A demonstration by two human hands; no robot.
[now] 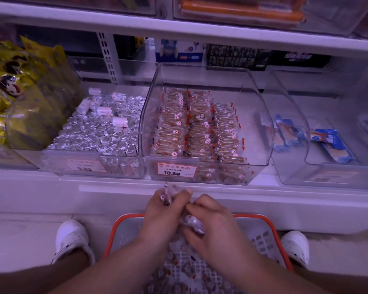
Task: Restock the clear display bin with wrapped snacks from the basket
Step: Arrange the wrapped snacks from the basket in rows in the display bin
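Observation:
The clear display bin stands on the shelf at centre, with several rows of brown wrapped snacks inside and an orange price tag reading 10.80 on its front. Below it, above the orange-rimmed grey basket, my two hands meet. My left hand grips a bunch of wrapped snacks that stick up past its fingers. My right hand curls round more clear-wrapped snacks. Loose wrapped snacks lie on the basket's floor between my forearms.
A clear bin of silver-foil sweets sits left of the display bin, with yellow snack bags further left. Right of it are clear bins holding a few blue packets. My white shoes flank the basket. An upper shelf overhangs the bins.

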